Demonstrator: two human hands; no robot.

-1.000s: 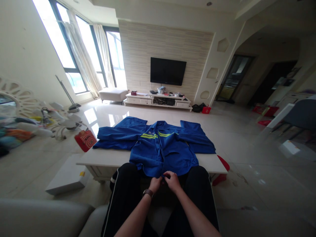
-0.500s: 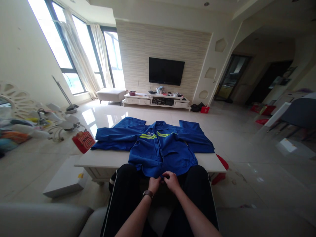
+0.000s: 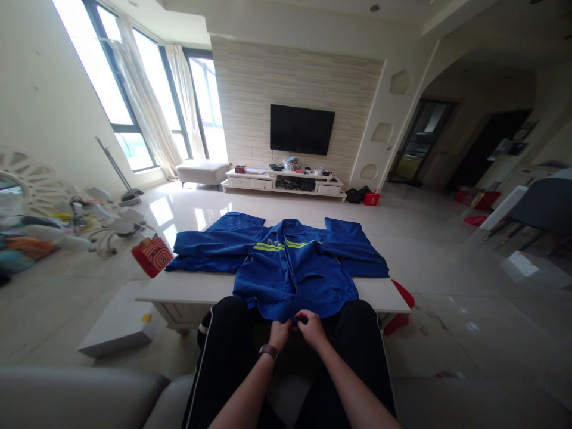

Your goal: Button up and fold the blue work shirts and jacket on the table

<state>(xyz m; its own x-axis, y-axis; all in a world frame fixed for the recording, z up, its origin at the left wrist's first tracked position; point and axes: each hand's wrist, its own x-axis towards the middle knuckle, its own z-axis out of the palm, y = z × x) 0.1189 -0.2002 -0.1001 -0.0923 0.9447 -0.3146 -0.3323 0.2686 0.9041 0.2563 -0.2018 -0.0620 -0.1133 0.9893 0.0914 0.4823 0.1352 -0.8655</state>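
Note:
A blue jacket (image 3: 313,268) with yellow-green stripes across the chest lies spread over a white table (image 3: 192,288), its collar at the far side and its sleeves out to both sides. At its near hem, my left hand (image 3: 280,335), with a brown-strapped watch on the wrist, is closed on the cloth. Close beside it on the right, my right hand (image 3: 310,328) pinches the same bottom edge near the front opening. The fingertips nearly meet, and the small details between them are too dark to make out.
My knees in black trousers (image 3: 227,357) flank the hands, under the table edge. A white box (image 3: 118,325) and a red patterned bag (image 3: 152,256) are at the left. A red stool (image 3: 397,322) shows at the right. A TV cabinet (image 3: 250,182) stands beyond.

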